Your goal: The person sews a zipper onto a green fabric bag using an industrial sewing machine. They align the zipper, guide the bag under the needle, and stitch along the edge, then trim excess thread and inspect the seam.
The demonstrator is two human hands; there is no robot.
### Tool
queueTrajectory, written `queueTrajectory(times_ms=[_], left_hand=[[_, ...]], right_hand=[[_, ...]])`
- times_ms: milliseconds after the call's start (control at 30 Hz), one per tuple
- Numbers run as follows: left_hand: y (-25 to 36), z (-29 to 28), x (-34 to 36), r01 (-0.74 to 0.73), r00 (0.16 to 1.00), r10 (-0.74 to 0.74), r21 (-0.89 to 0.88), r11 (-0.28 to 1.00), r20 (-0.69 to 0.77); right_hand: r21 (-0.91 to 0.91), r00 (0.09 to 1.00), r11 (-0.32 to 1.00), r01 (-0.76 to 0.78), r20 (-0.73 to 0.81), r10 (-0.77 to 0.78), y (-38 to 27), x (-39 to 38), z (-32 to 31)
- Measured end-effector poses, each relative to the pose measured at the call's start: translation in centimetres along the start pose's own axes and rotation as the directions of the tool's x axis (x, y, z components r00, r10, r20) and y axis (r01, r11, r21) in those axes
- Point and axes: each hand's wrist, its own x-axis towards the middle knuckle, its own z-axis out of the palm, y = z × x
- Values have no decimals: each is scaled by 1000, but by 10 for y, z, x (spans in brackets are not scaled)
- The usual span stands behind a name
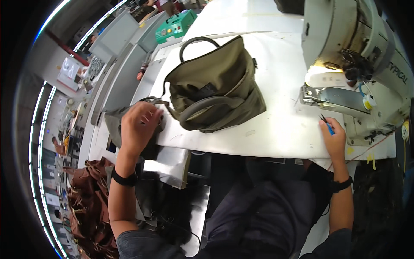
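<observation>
An olive-green bag (211, 80) with two looped handles stands on the white worktable, its top open and tilted. My left hand (140, 125) is at the bag's left side, fingers curled inward, above a second piece of olive fabric (114, 123) at the table's edge. Whatever those fingers may hold is hidden and slightly blurred. At the table's front right, my right hand (335, 140) is closed around small blue thread snips (330, 128), whose dark tips point up and away from me.
A sewing machine (345, 56) with a free arm (340, 99) occupies the right. Beyond the table's far left sits a green box with knobs (176, 26). Reddish-brown bags (90, 207) are heaped low at left. A shiny metal plate (168, 168) lies below the table edge.
</observation>
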Motion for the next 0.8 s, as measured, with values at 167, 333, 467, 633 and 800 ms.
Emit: queueTrajectory(times_ms=[167, 333, 467, 633, 800], left_hand=[[1, -33, 20, -2, 975, 7, -24, 1000, 223], [7, -18, 53, 129, 843, -12, -180, 975, 538], [-9, 12, 73, -31, 739, 198, -261, 965, 644], [-10, 19, 86, 72, 744, 181, -346, 935, 644], [1, 24, 83, 142, 770, 105, -329, 934, 629]], right_hand=[[14, 997, 999, -38, 63, 37, -5, 1, 1], [19, 998, 999, -33, 53, 32, 0, 0, 2], [-6, 999, 1000, 4, 42, -4, 0, 2, 3], [-72, 999, 996, 51, 1, -51, -7, 3, 0], [-112, 999, 992, 49, 5, -49, -8, 0, 0]])
